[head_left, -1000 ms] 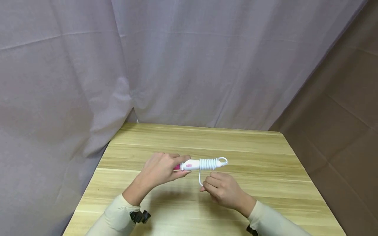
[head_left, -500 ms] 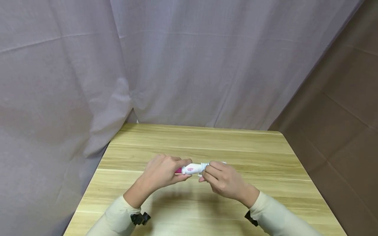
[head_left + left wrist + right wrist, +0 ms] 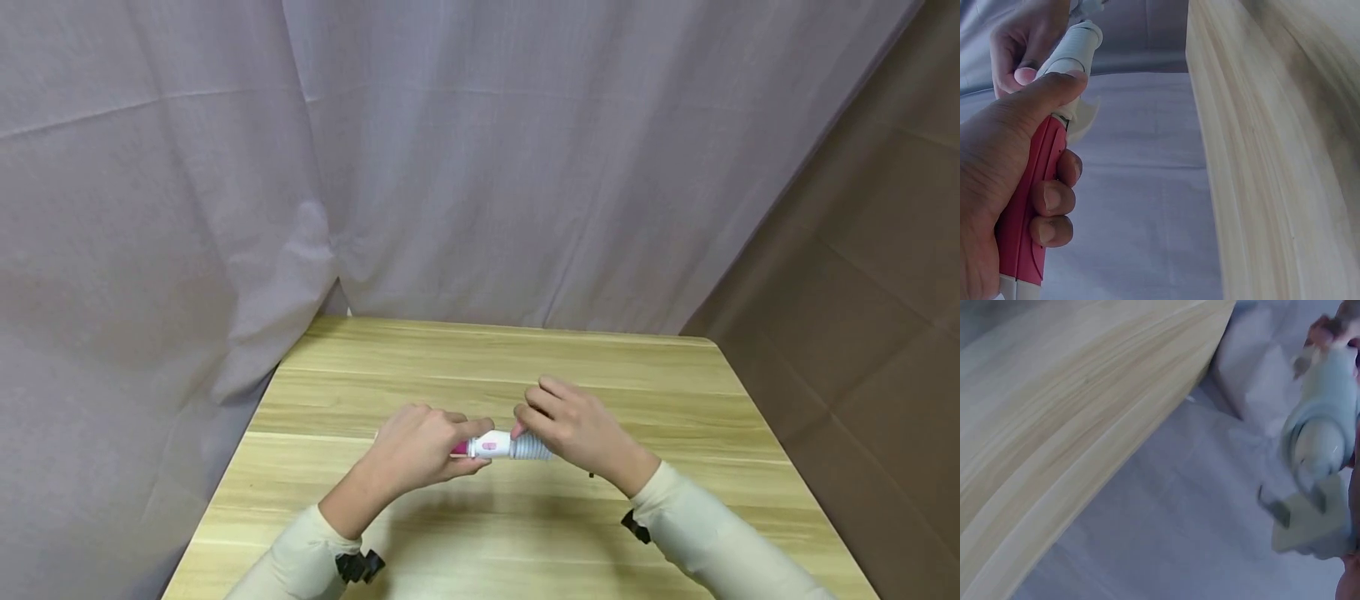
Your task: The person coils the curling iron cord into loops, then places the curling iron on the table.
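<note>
A slim hair straightener with pink arms and a white handle (image 3: 491, 444) lies crosswise above the table. My left hand (image 3: 416, 446) grips its pink part (image 3: 1032, 194), thumb along the white section and fingers curled round from the other side. White cord (image 3: 531, 447) is wound in several turns round the handle's right end. My right hand (image 3: 573, 425) is at these coils, fingers curled and thumb towards the handle, pinching the cord's end section. In the right wrist view, a white two-pin plug (image 3: 1313, 519) sits right by that hand, under the handle's end. The hand hides part of the coils.
Below the hands is a light wood-grain table (image 3: 480, 550). Grey curtains (image 3: 480, 167) stand behind it and at the left, and a brown cloth (image 3: 862, 333) hangs along its right side.
My right hand has moved from in front of the handle up over it to the far side, taking the cord round. The left hand has kept its grip and shifted slightly.
</note>
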### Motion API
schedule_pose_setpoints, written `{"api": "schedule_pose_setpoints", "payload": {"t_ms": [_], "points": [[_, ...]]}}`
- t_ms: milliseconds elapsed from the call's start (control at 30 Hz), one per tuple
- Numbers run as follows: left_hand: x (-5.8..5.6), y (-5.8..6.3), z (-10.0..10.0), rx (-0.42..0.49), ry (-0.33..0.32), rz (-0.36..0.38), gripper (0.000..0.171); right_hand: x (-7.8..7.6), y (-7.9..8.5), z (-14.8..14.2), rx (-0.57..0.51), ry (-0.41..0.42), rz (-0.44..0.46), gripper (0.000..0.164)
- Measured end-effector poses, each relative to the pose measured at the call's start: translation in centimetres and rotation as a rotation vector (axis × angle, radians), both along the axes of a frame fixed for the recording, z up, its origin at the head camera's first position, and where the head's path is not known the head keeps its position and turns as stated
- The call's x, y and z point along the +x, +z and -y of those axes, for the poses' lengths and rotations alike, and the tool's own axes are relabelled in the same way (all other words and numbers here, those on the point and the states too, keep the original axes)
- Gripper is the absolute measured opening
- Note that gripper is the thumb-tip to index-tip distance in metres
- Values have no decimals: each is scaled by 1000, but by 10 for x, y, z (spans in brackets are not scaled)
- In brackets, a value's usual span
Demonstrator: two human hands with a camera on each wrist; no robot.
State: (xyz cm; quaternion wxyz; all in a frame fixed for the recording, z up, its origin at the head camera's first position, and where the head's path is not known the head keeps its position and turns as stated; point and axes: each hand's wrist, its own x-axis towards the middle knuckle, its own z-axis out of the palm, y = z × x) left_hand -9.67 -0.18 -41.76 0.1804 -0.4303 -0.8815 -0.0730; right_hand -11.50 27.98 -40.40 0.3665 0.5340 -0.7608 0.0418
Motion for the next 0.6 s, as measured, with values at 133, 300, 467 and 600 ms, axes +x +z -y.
{"api": "schedule_pose_setpoints", "payload": {"t_ms": [133, 300, 467, 600], "points": [[1, -2, 0, 7, -2, 13, 34, -9, 1, -7, -1, 7, 60, 39], [4, -1, 0, 25, -13, 3, 33, -21, 5, -13, -48, -15, 56, 38], [7, -2, -1, 42, -32, -35, 34, -32, 5, -17, -109, -72, 76, 43], [8, -2, -1, 45, -15, -52, 36, -35, -2, -18, -124, -123, 126, 44]]}}
